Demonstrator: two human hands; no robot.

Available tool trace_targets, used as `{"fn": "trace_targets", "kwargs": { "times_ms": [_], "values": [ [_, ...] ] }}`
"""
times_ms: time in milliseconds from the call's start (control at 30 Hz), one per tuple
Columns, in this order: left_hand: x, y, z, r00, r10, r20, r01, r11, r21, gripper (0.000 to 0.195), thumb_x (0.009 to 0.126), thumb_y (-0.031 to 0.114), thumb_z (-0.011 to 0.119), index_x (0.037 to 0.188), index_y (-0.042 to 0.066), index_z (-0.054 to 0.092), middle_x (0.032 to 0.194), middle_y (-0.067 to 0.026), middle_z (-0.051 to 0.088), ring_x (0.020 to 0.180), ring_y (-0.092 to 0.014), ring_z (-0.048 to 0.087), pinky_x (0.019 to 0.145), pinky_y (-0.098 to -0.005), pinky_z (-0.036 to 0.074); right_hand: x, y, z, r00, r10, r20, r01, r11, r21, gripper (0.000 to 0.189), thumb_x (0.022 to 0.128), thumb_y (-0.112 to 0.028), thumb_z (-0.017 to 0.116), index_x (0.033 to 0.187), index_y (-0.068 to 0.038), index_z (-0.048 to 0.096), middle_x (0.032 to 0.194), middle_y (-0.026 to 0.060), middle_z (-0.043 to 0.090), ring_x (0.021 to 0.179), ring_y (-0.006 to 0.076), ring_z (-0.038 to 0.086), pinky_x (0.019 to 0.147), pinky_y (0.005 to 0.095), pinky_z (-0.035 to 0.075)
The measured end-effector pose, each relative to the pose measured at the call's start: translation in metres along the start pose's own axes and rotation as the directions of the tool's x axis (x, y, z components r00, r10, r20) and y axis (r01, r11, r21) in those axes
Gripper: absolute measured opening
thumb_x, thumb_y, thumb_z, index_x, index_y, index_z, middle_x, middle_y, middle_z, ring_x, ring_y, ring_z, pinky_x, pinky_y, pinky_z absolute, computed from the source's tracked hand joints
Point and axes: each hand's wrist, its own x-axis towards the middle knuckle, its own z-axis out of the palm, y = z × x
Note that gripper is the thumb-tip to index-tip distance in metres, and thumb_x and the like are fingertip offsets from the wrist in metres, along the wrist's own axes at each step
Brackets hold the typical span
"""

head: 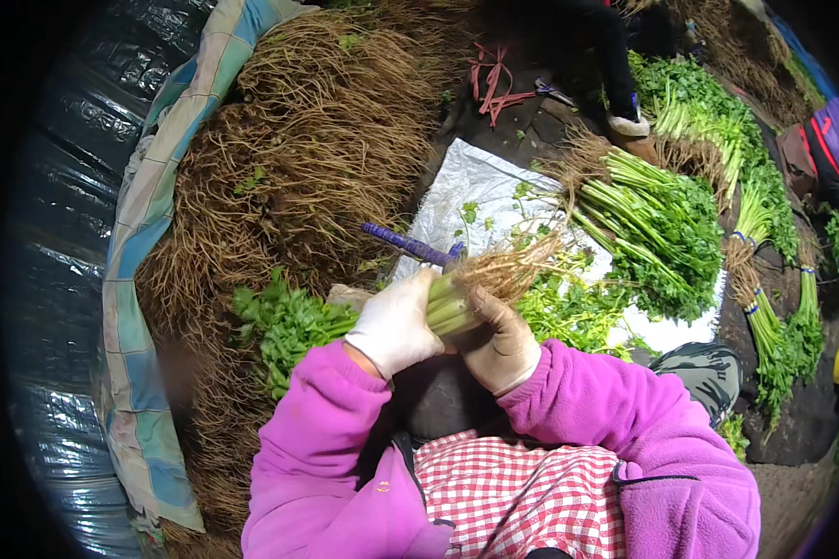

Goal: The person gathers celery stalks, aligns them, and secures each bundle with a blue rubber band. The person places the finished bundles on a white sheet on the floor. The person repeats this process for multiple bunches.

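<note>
A bundle of leafy green stalks that look like celery (445, 311) is held in front of my lap, its brown roots pointing up and right. My left hand (395, 325), in a white glove, wraps around the pale stalks near their base. Leaves (287, 328) spread out on the left beyond that hand. My right hand (500, 342), in a soiled glove, grips the bundle at the root end; its fingertips are partly hidden and blurred. Just behind the roots is a tool with a purple-wrapped handle (409, 242); its far end is covered by the roots.
A large heap of rooted plants (307, 161) lies left, beside a checked cloth strip (140, 307). A white woven sheet (461, 189) bears a leafy pile (657, 230). Tied bunches (762, 321) lie right. Pink ties (496, 87) and another person's leg (619, 63) are beyond.
</note>
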Motion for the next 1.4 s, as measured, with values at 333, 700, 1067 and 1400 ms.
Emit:
{"fn": "trace_targets", "kwargs": {
  "times_ms": [333,700,1067,1400],
  "values": [
    [-0.003,0.024,0.017,0.998,0.025,-0.055,-0.015,0.983,0.185,0.079,0.061,0.027,0.091,0.128,0.006,0.054,0.1,-0.021,0.07,0.094,-0.041,0.068,0.081,-0.0465,0.055,0.006,-0.054,0.0,0.96,-0.273,0.067,0.248,0.711,-0.658,0.019,0.095,-0.012,0.067,0.11,0.0,0.069,0.101,0.0082,0.072,0.087,0.0162,0.067,0.083,0.0309,0.055],
    [-0.007,0.0,0.01,0.994,0.096,-0.044,-0.093,0.994,0.055,0.081,0.059,0.022,0.091,0.13,0.006,0.056,0.107,-0.019,0.069,0.1,-0.04,0.067,0.086,-0.0434,0.054,-0.002,-0.052,0.0,0.991,-0.122,0.062,0.134,0.766,-0.629,0.029,0.1,-0.014,0.061,0.123,0.004,0.062,0.105,0.0137,0.073,0.093,0.0228,0.072,0.085,0.0353,0.06],
    [-0.006,-0.004,0.012,0.974,0.186,-0.131,-0.168,0.976,0.136,0.043,0.066,0.021,0.081,0.098,0.002,0.061,0.094,-0.0193,0.068,0.092,-0.039,0.068,0.082,-0.0475,0.054,0.033,-0.045,0.006,0.981,-0.082,0.176,0.184,0.678,-0.712,0.036,0.099,-0.02,0.06,0.129,-0.001,0.064,0.106,0.0042,0.07,0.091,0.0119,0.066,0.083,0.0293,0.055],
    [-0.013,-0.015,0.015,0.962,0.159,-0.22,-0.138,0.985,0.107,0.038,0.067,0.012,0.074,0.1,0.0,0.061,0.089,-0.0177,0.068,0.09,-0.038,0.068,0.077,-0.0454,0.055,0.057,-0.059,-0.008,0.901,0.261,0.348,0.034,0.754,-0.656,0.079,0.092,-0.049,0.068,0.151,-0.004,0.041,0.146,0.0141,0.052,0.132,0.0221,0.051,0.109,0.0392,0.044]
  ]
}}
